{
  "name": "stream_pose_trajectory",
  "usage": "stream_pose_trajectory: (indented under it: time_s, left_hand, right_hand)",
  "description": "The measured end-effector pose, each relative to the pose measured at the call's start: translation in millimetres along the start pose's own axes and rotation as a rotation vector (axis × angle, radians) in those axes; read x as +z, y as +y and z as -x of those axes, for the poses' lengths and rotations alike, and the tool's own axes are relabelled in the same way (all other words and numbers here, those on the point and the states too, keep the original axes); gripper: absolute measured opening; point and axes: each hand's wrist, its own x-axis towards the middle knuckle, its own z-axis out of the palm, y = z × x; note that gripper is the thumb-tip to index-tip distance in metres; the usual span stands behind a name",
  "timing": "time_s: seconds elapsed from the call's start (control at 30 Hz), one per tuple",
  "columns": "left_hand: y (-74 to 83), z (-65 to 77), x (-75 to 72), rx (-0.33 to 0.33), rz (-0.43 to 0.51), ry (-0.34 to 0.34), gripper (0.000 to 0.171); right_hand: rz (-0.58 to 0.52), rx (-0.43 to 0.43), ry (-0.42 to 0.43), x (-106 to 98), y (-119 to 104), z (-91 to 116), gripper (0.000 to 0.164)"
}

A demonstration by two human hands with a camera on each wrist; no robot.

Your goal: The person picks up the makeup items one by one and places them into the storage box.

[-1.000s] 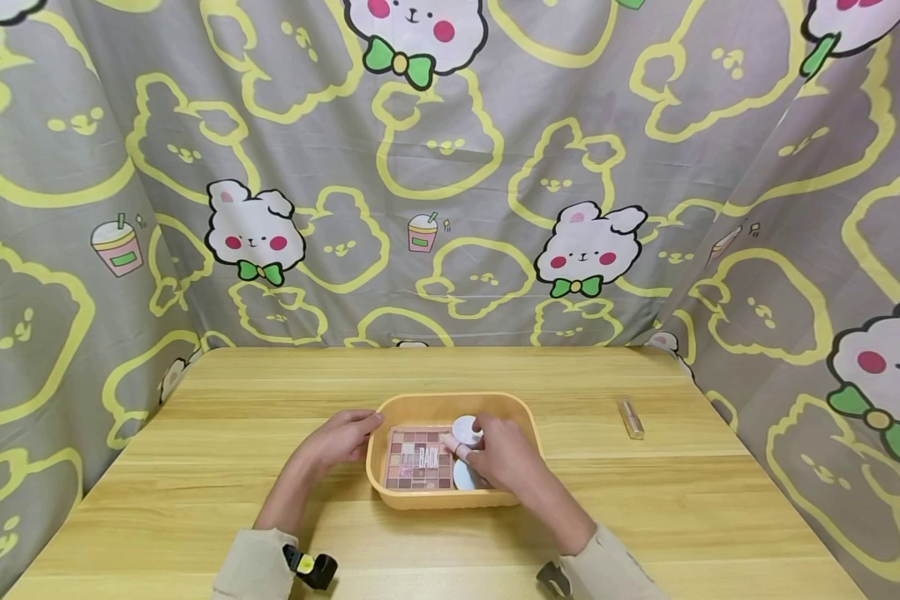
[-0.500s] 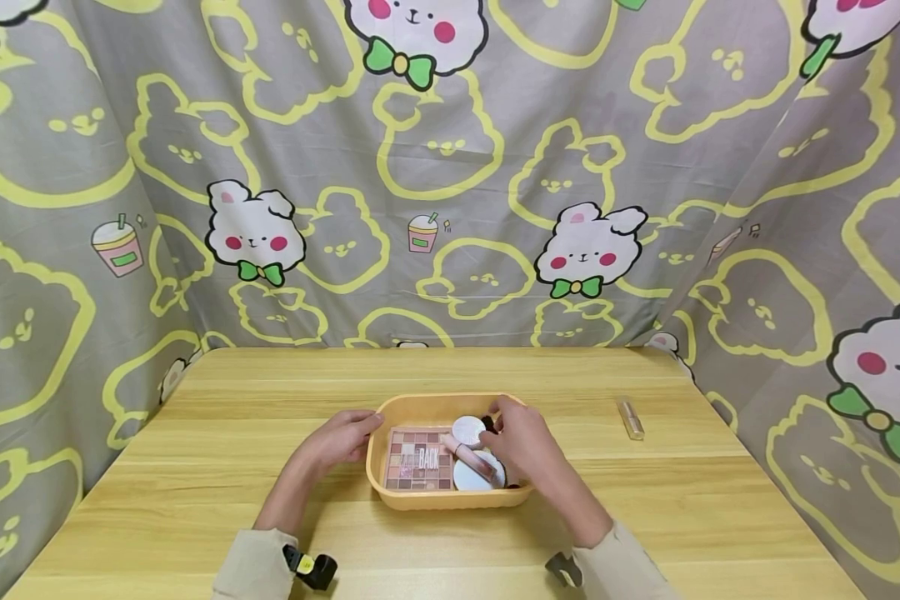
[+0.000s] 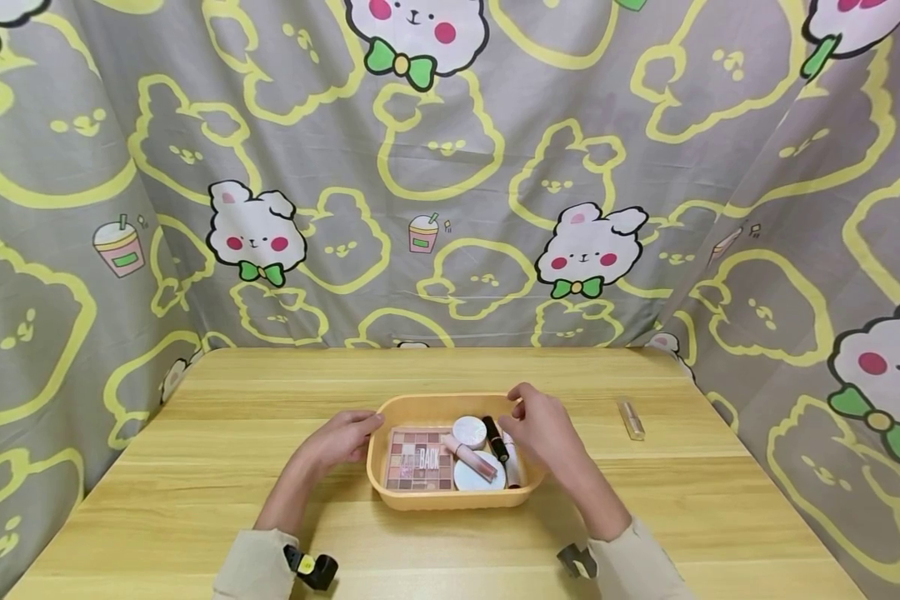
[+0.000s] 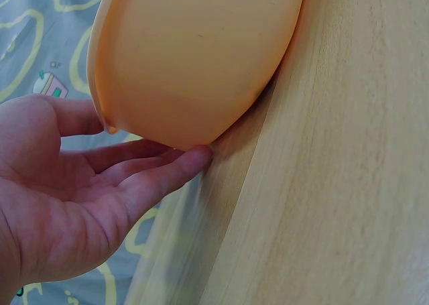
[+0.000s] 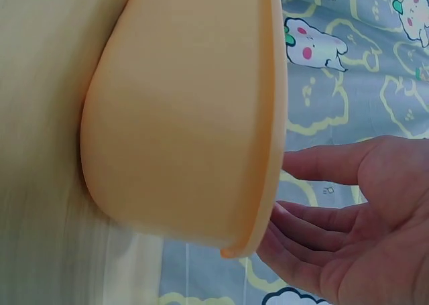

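Observation:
An orange plastic tub (image 3: 450,500) stands on the table with makeup inside. At its left lies an eyeshadow palette (image 3: 407,472). Beside that are a small white round case (image 3: 468,432) and a larger white round case (image 3: 467,479), with a pinkish lip gloss tube (image 3: 471,456) across the larger one. A black tube (image 3: 496,438) and a pale pink tube (image 3: 512,467) lie along the right side. My left hand (image 3: 339,440) grips the tub's left end, thumb over the rim and fingers against the outer wall. Holding nothing, my right hand (image 3: 546,432) is at the right rim, its fingers loosely bent.
A slim gold-and-clear tube (image 3: 631,419) lies apart on the wooden table (image 3: 270,379), right of the tub. A patterned grey curtain (image 3: 457,208) hangs behind the table and along both sides.
My right hand has moved right, from over the round cases inside the tub to its right rim, uncovering the lip gloss, black tube and pink tube. The left hand stays put.

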Motion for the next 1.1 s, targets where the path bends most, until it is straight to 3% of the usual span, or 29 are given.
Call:
stream_pose_trajectory:
  time_s: [1.1]
  left_hand:
    - [0.8, 3.3, 0.0, -0.007, -0.034, 0.006, 0.057]
  right_hand:
    - [-0.002, 0.119, 0.064, -70, 49, -6, 0.048]
